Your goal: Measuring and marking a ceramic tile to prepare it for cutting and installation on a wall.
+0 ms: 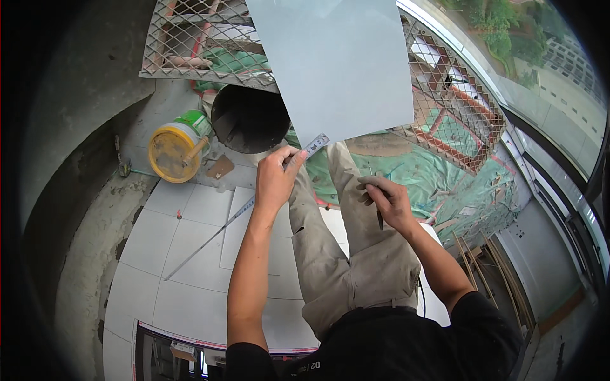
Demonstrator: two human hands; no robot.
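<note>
My left hand (277, 180) is closed round a long metal ruler (239, 213). One end of the ruler lies by the near edge of a large pale grey tile (343, 70); the rest slants down to the lower left over the floor tiles. To the right, my right hand (387, 200) is closed, fingers pinched round a thin pen-like tool (380, 219), over my right trouser leg. Its exact kind is too small to tell. The grey tile lies on a metal mesh platform (210, 44) and hides its middle.
Left of the tile stand a yellow-lidded bucket (170, 155) and a dark round bucket (250, 120). White floor tiles (184, 244) lie lower left. Green sheeting (438, 184) with debris spreads at right. Wooden strips (502, 273) lean near the window wall.
</note>
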